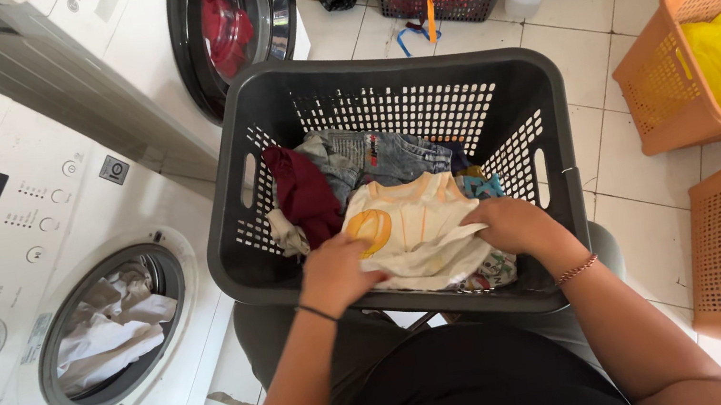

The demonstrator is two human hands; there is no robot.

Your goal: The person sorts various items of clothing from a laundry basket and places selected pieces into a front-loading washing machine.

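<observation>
I hold the cream shirt [413,228] at the basket's [233,251] near edge, left hand [337,269] and right hand [509,225] both clenched on it; a loose hem could snag the mesh.

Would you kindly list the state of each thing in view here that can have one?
Dark grey plastic laundry basket: partly filled with clothes.
Cream printed garment: on top of the pile, gripped by both hands.
Left hand: closed on the garment's edge.
Right hand: closed on the garment's edge.
Near white washing machine: door open, pale laundry inside.
Far washing machine: red laundry shows in the drum.
Orange plastic basket: holds a yellow bag.
</observation>
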